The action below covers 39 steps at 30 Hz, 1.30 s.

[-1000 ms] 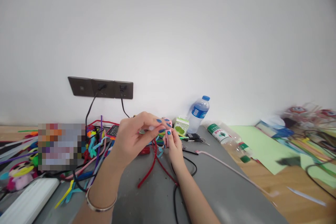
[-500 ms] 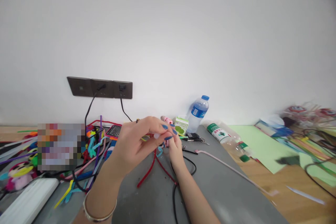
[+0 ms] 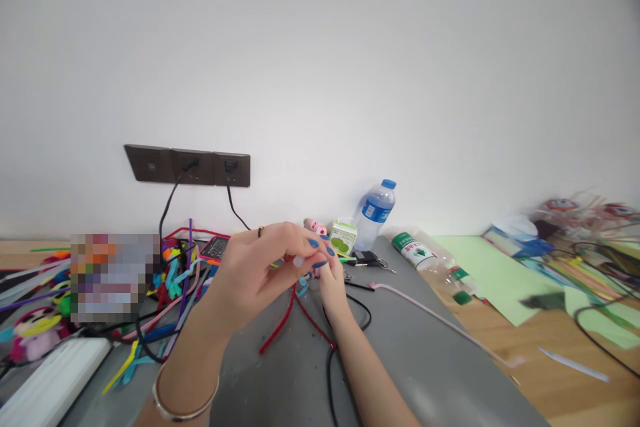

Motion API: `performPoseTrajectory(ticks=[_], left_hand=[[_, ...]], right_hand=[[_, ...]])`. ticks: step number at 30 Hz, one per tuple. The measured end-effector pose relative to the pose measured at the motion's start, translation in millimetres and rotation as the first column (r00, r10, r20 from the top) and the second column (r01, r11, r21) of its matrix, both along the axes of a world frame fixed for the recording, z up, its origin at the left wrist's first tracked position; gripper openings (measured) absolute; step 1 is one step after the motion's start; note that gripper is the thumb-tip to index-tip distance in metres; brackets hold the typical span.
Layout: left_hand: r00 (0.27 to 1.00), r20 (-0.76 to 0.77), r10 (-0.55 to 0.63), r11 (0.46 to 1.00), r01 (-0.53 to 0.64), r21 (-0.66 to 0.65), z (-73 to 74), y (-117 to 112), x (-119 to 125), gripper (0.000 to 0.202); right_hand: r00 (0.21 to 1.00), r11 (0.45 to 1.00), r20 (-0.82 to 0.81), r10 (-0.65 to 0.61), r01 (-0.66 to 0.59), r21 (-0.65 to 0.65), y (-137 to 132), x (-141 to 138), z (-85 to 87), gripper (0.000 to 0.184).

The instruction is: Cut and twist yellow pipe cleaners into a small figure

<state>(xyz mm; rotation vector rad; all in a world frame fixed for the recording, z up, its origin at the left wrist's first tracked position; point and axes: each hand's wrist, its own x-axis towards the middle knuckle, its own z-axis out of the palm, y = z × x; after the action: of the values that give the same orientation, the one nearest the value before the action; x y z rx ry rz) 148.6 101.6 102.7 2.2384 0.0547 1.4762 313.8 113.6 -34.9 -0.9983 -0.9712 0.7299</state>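
My left hand (image 3: 270, 263), with a bracelet at the wrist, is closed in a pinch, thumb against index finger. A small whitish, round-ended piece (image 3: 299, 261) shows between those fingers; its kind is unclear. Touching the left fingertips, my right hand (image 3: 331, 273) is closed too, its fingers bent and partly hidden. Whatever the fingertips grip is covered. Two red fuzzy pipe-cleaner lengths (image 3: 278, 333) spread downward below the hands, their upper ends hidden behind the left hand. A light-blue curl (image 3: 302, 288) shows just under the fingers.
Colourful pipe cleaners (image 3: 175, 277) and a pink plush-like figure (image 3: 37, 333) lie left, near a white bar (image 3: 57, 380). Behind stand a green-white box (image 3: 344, 237) and a water bottle (image 3: 375, 213). Right are a lying bottle (image 3: 415, 252), a pink strip (image 3: 445, 320) and green paper (image 3: 500, 280). Black cable (image 3: 330, 380) crosses the grey surface.
The view has shifted very slightly. Both hands keep nearly the same pose, fingertips together, and the red lengths hang as before.
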Motion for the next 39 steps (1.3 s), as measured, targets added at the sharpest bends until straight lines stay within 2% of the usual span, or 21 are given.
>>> performPoseTrajectory(ticks=[9,16,25,35,39], left_hand=[[1.0,0.009,0.023,0.998,-0.023,-0.056,-6.4,4.6,1.6,0.006],[1.0,0.03,0.0,0.998,0.001,-0.063,-3.8,2.5,-2.7,0.013],[0.998,0.064,0.008,0.99,0.001,-0.143,-6.2,1.1,-0.1,0.009],[0.998,-0.006,0.057,0.998,-0.057,-0.009,-1.2,0.9,-2.0,0.007],[0.997,0.001,0.072,0.997,-0.072,-0.003,-1.6,0.5,-2.2,0.009]], right_hand=[[1.0,1.0,-0.008,0.016,-0.016,-0.014,2.8,0.6,-5.6,0.038],[1.0,0.999,0.003,0.031,-0.031,0.015,2.6,0.9,-5.9,0.039],[0.999,0.999,-0.009,0.038,-0.038,0.018,4.6,0.5,-8.2,0.038],[1.0,1.0,0.009,0.013,-0.013,-0.008,1.6,0.7,-5.0,0.042],[1.0,1.0,0.018,0.012,-0.012,-0.006,2.4,0.5,-5.8,0.04]])
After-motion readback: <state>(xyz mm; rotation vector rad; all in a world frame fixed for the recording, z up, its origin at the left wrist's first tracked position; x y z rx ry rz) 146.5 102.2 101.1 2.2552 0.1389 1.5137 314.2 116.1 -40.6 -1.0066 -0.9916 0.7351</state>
